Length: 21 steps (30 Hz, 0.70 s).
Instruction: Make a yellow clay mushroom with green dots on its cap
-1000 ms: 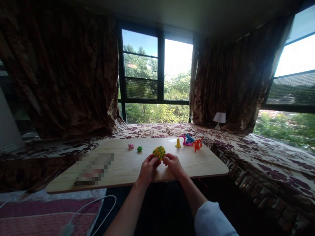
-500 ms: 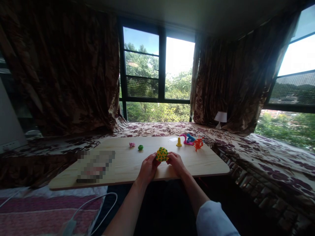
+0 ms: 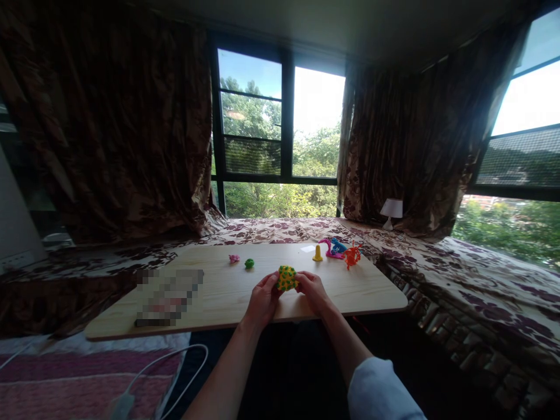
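Dark patterned curtains (image 3: 109, 116) frame your window (image 3: 286, 122) above a ledge covered in floral cloth (image 3: 490, 274). At the pale wood-grain table (image 3: 227, 297), a pixelated rectangular object (image 3: 164, 300) lies to your left; a white-shaded lamp (image 3: 391, 208) stands on the ledge at right. Your left hand (image 3: 263, 296) and right hand (image 3: 314, 290) pinch opposite sides of a green-spotted yellow lump (image 3: 287, 279), held over the table's near edge, between you and the small pieces. Beyond it, to the right, sit an orange spiky figure (image 3: 351, 255), blue and magenta pieces beside it, and a yellow bell-shaped piece (image 3: 317, 253); to the left, a small green lump (image 3: 249, 263) and a pink one (image 3: 233, 258).
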Available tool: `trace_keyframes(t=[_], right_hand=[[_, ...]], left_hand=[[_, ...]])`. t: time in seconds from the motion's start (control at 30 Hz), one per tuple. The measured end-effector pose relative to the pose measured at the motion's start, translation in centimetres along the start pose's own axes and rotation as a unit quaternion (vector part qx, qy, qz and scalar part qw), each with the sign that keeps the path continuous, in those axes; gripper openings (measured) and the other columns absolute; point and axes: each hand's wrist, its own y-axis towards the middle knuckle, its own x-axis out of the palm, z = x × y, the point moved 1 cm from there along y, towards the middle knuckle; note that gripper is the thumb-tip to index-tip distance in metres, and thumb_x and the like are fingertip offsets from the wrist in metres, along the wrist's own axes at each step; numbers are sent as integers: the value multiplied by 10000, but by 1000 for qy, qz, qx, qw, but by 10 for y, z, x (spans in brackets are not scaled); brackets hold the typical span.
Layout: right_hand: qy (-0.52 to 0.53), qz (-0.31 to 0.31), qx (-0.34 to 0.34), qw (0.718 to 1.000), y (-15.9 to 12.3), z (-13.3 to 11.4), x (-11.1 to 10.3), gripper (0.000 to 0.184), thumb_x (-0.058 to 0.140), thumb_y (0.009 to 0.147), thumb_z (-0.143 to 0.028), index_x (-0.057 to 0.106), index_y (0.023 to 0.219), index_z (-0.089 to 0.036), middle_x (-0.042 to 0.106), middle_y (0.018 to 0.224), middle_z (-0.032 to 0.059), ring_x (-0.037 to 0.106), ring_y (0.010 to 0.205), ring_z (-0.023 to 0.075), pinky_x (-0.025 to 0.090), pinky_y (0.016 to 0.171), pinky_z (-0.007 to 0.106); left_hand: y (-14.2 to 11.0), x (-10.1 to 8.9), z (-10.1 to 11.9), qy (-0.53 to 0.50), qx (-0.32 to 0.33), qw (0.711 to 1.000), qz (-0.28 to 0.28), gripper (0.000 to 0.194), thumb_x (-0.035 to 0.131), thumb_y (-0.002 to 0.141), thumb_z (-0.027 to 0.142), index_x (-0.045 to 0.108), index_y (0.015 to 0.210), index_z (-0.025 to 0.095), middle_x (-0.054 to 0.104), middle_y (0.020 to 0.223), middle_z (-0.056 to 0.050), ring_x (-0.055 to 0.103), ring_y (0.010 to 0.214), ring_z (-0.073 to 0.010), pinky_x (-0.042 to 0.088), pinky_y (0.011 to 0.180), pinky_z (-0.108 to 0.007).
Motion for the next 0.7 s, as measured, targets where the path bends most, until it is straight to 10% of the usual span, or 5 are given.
trace_keyframes(t=[0.7], right_hand=[[-56,19,-13,998,1,1,1,284,538,702,-395,626,727,-126,539,548,-6,465,479,81,376,479,204]], left_hand=[[1,-1,2,32,-25,999,11,292,620,699,124,556,984,140,660,909,-105,639,799,-180,515,725,-288]])
